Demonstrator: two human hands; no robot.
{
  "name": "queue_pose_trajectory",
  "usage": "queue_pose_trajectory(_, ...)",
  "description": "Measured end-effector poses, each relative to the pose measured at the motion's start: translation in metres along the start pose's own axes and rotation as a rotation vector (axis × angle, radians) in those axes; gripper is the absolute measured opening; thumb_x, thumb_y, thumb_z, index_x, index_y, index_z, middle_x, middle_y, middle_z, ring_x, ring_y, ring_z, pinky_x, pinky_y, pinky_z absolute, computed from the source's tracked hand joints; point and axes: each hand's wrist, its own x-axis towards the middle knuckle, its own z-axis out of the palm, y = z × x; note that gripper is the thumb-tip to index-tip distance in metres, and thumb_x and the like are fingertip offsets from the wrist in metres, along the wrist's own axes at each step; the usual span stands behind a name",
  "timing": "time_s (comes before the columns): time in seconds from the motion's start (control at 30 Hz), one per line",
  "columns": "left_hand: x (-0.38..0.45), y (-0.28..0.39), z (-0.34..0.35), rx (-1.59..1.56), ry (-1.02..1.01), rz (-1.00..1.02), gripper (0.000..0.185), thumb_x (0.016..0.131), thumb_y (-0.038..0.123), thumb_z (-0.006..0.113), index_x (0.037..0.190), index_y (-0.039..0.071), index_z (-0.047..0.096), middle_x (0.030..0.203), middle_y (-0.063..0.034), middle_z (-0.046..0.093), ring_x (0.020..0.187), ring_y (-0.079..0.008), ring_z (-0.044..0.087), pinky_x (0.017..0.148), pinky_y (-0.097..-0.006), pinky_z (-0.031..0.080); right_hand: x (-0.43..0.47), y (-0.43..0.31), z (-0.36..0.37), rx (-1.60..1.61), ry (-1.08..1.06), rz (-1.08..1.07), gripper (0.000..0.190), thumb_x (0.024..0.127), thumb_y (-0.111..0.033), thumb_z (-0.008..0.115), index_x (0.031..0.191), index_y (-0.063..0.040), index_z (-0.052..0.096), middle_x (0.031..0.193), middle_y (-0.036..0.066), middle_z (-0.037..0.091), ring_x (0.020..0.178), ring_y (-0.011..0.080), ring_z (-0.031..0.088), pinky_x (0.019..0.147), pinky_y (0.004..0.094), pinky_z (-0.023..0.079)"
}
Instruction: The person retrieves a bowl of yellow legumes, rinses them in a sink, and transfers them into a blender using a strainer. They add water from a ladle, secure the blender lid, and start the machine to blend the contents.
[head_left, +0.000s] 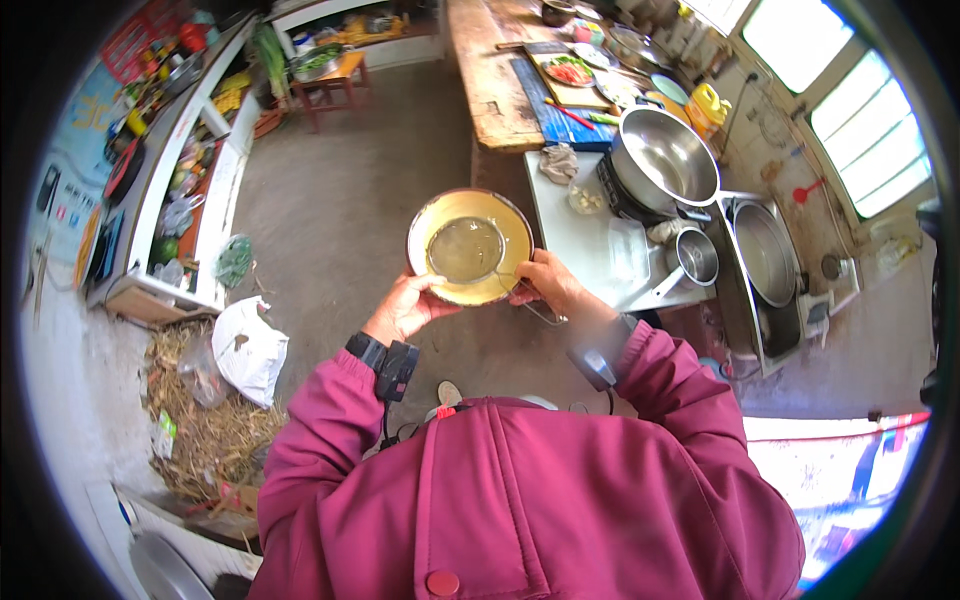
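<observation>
Between my hands I hold a yellow enamel bowl (513, 225) with a dark rim, above the floor. A round patch of what looks like clear liquid shows in it. My left hand (406, 306) grips the bowl's lower left edge, with the thumb near the rim. At the lower right edge, my right hand (553, 281) grips the bowl and also a thin wire handle (541, 313), whose far part is hard to make out. A white-topped table (559, 217) stands just to the right of the bowl.
A large steel pot (666, 161) stands on a dark cooker. Near it are a small saucepan (696, 256), a clear plastic container (628, 251) and a sink (776, 341) with a basin. A wooden counter (495, 112) carries plates of cut food. Straw (217, 442) and a white sack (250, 352) lie at left.
</observation>
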Motion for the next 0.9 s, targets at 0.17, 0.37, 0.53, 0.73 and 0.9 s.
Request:
queue_pose_trajectory(0.17,0.039,0.032,0.008,0.063,-0.065,-0.036,0.047,0.079,0.010,0.054,0.122,0.013,0.035,0.111,-0.0131,0.048,0.091,-0.0314,0.057,0.074,-0.0467,0.051,0.027,-0.011,-0.018,0.064,0.123,-0.012,0.027,0.078,-0.007,0.044,0.101,0.007,0.049,0.082,0.014,0.060,0.065,0.0200,0.060,0.057,0.0304,0.053)
queue_pose_trajectory(0.37,0.081,0.050,-0.006,-0.104,0.066,-0.108,0.085,0.076,0.006,0.061,0.136,0.015,0.002,0.111,-0.0183,0.045,0.094,-0.0362,0.053,0.081,-0.0506,0.046,0.061,-0.014,-0.056,0.157,0.244,-0.003,0.026,0.079,-0.008,0.043,0.098,0.008,0.048,0.083,0.017,0.060,0.064,0.0219,0.061,0.057,0.0318,0.054)
queue_pose_trajectory(0.53,0.112,0.074,-0.026,-0.102,0.125,-0.105,0.074,0.081,0.007,0.055,0.136,0.012,0.005,0.121,-0.0226,0.039,0.101,-0.0359,0.050,0.082,-0.0495,0.046,0.096,-0.018,-0.098,0.212,0.265,-0.043,0.025,0.077,-0.006,0.041,0.096,0.008,0.049,0.080,0.017,0.060,0.063,0.0226,0.062,0.055,0.0299,0.053)
queue_pose_trajectory(0.73,0.152,0.107,-0.039,-0.140,0.275,-0.009,0.045,0.085,0.009,0.049,0.125,0.005,0.028,0.116,-0.0216,0.044,0.103,-0.0358,0.050,0.086,-0.0485,0.044,0.151,-0.042,-0.149,0.208,0.345,-0.046,0.025,0.078,-0.007,0.042,0.098,0.006,0.048,0.079,0.016,0.060,0.062,0.0208,0.062,0.054,0.0272,0.052)
queue_pose_trajectory(0.9,0.178,0.130,-0.040,-0.205,0.300,0.025,0.042,0.085,0.009,0.048,0.123,0.004,0.031,0.117,-0.0209,0.045,0.105,-0.0335,0.049,0.088,-0.0462,0.044,0.202,-0.060,-0.169,0.239,0.375,-0.072,0.025,0.079,-0.006,0.040,0.100,0.006,0.048,0.080,0.016,0.060,0.062,0.0199,0.061,0.052,0.0268,0.052)
